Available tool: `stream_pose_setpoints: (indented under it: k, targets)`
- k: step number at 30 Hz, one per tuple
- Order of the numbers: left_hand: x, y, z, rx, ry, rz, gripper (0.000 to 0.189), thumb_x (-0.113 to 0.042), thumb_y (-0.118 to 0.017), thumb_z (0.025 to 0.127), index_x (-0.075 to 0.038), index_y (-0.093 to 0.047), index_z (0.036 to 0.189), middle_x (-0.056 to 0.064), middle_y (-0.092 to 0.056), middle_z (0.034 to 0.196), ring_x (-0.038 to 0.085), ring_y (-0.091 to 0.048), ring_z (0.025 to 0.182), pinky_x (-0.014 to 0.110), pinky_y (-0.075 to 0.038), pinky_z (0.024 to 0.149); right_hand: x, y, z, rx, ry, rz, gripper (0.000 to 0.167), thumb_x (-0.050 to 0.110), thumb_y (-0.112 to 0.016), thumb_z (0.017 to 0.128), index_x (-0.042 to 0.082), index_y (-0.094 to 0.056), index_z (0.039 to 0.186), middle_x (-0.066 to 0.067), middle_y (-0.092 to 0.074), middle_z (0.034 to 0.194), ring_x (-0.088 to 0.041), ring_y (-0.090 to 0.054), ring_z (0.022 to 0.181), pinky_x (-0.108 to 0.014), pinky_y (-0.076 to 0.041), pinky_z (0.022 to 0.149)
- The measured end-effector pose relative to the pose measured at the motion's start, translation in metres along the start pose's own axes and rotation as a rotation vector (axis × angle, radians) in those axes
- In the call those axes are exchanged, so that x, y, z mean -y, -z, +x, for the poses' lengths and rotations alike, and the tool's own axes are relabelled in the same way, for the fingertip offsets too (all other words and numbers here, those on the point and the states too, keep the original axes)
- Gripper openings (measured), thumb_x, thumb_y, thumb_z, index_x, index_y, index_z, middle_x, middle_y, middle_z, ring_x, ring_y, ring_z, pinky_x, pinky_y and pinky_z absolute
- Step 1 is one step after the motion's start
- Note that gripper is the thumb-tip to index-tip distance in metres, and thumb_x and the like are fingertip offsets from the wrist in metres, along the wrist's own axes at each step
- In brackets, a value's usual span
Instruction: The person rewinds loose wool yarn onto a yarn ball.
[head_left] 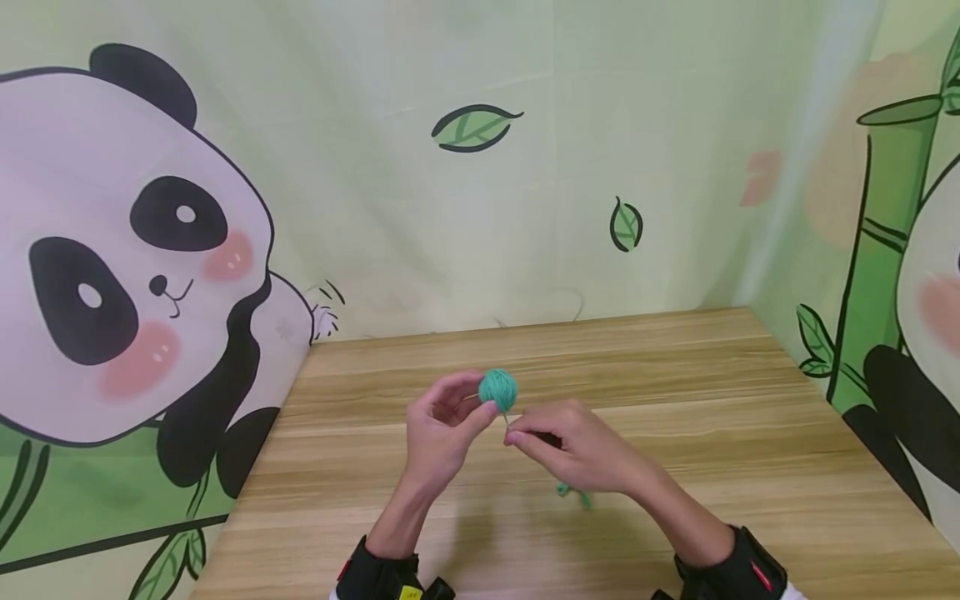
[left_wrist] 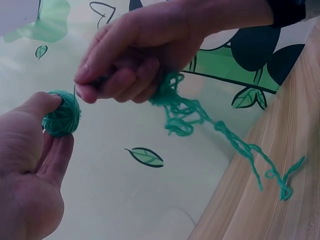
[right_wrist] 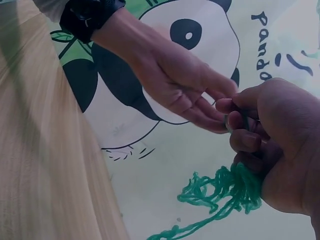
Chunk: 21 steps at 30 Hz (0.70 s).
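A small teal ball of yarn [head_left: 498, 390] is held between the thumb and fingers of my left hand [head_left: 450, 425], above the wooden table. Just right of it, my right hand [head_left: 577, 442] pinches the strand running from the ball between thumb and forefinger. In the left wrist view, a loose tangle of yarn [left_wrist: 185, 107] hangs from the curled fingers of the right hand, its tail trailing toward the table. The right wrist view shows the same tangle [right_wrist: 220, 192] below the right palm; there the ball is mostly hidden behind the fingers.
The light wooden table [head_left: 360, 400] spreads under both hands. Behind it hangs a pale green cloth backdrop [head_left: 360, 167] printed with pandas, leaves and bamboo. A black band [head_left: 378, 571] is on the left wrist, another band [head_left: 738, 558] on the right.
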<state>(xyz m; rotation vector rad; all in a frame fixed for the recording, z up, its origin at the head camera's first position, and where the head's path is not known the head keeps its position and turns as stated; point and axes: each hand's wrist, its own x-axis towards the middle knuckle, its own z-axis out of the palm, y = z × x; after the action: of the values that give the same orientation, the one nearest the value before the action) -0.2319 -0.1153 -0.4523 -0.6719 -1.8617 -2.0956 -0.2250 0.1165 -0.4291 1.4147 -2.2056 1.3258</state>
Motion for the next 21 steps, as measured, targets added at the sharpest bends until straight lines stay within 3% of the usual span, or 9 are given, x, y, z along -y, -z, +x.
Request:
stream_pose_setpoints:
  k: [9, 21]
  targets:
    - [0.005, 0.001, 0.0, 0.041, -0.066, 0.014, 0.038, 0.011, -0.082, 0.096, 0.012, -0.07, 0.132, -0.008, -0.083, 0.123, 0.009, -0.082, 0.113, 0.03, -0.069, 0.103, 0.014, 0.016, 0.003, -0.037, -0.046, 0.033, 0.019, 0.002, -0.069, 0.11, 0.016, -0.078, 0.1, 0.006, -0.048, 0.069, 0.006, -0.04, 0.064, -0.015, -0.04, 0.056]
    - [0.007, -0.002, 0.0, 0.15, -0.134, 0.009, 0.036, 0.013, -0.082, 0.095, 0.013, -0.07, 0.129, -0.009, -0.081, 0.125, 0.007, -0.081, 0.113, 0.029, -0.07, 0.101, 0.02, 0.038, 0.017, -0.057, -0.068, 0.081, 0.014, -0.001, -0.073, 0.107, 0.01, -0.08, 0.105, 0.006, -0.054, 0.071, 0.002, -0.041, 0.063, -0.016, -0.036, 0.053]
